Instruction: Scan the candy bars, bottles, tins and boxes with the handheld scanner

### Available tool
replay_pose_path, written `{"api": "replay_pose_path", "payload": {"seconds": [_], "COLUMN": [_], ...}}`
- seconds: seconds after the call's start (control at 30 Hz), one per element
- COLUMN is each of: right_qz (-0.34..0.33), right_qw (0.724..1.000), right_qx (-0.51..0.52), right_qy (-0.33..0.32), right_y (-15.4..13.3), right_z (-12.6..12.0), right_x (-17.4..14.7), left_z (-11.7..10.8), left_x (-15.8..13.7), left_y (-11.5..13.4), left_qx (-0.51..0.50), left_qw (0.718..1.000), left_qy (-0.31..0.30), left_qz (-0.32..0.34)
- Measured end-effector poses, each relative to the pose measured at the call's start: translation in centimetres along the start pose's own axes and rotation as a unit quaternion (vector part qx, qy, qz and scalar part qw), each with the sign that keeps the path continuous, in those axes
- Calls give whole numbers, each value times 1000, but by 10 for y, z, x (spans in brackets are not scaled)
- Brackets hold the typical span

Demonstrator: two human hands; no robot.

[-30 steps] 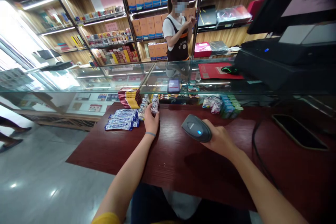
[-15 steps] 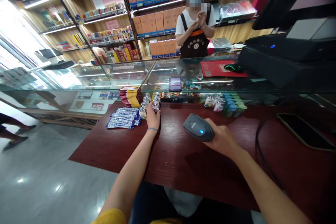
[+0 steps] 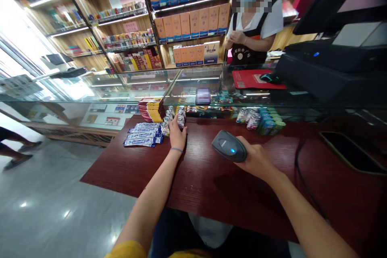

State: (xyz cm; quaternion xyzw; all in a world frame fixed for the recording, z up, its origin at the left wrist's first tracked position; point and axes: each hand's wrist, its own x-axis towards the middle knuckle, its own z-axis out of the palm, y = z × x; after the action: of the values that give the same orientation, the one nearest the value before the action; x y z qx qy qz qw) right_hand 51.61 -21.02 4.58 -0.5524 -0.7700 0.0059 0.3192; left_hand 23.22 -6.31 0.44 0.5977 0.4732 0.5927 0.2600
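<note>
In my right hand (image 3: 255,159) is a dark grey barcode scanner (image 3: 229,146) with a lit blue light, held above the counter with my fingers wrapped round its handle. My left hand (image 3: 177,136) reaches to a group of small silver-capped bottles (image 3: 180,120). Its index finger is stretched out against them and the thumb stands apart; the other fingertips are partly hidden. Left of the bottles lie several blue-and-white packets (image 3: 142,135). Behind those rises a stack of red-and-yellow packs (image 3: 150,111).
The dark red wooden counter (image 3: 193,177) also carries more capped bottles (image 3: 253,121), blue and green tubes (image 3: 270,121), a phone (image 3: 352,151) and a black cable (image 3: 298,165). A glass showcase (image 3: 133,84) borders it. Behind stands a masked person (image 3: 250,28); a monitor (image 3: 326,4) is at right.
The person behind the showcase has moved to the right and lowered their clasped hands. Both my hands and the scanner stay almost where they were.
</note>
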Motion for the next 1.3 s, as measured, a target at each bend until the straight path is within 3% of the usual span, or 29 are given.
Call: {"api": "replay_pose_path", "payload": {"seconds": [0.27,0.43,0.53,0.67,0.83,1.1,1.3], "right_qz": [-5,9,77,162,236,302,298], "right_qw": [1000,1000,996,985,963,923,920], "right_qx": [2,-21,-29,29,84,186,194], "right_qy": [-5,-2,33,59,98,149,165], "right_y": [2,3,10,28,54,81,91], "right_z": [2,-7,-19,-38,-64,-93,-94], "right_x": [-1,4,7,8,1,-18,-22], "left_z": [-6,3,19,51,106,204,253], "left_x": [-11,-21,-25,-26,-32,-61,-68], "left_y": [11,17,21,26,30,49,55], "left_qx": [65,-41,-87,-83,-35,-60,-41], "left_qw": [998,999,995,993,990,975,973], "left_qy": [5,-24,-34,-65,-102,-203,-216], "left_qz": [23,15,23,58,89,69,65]}}
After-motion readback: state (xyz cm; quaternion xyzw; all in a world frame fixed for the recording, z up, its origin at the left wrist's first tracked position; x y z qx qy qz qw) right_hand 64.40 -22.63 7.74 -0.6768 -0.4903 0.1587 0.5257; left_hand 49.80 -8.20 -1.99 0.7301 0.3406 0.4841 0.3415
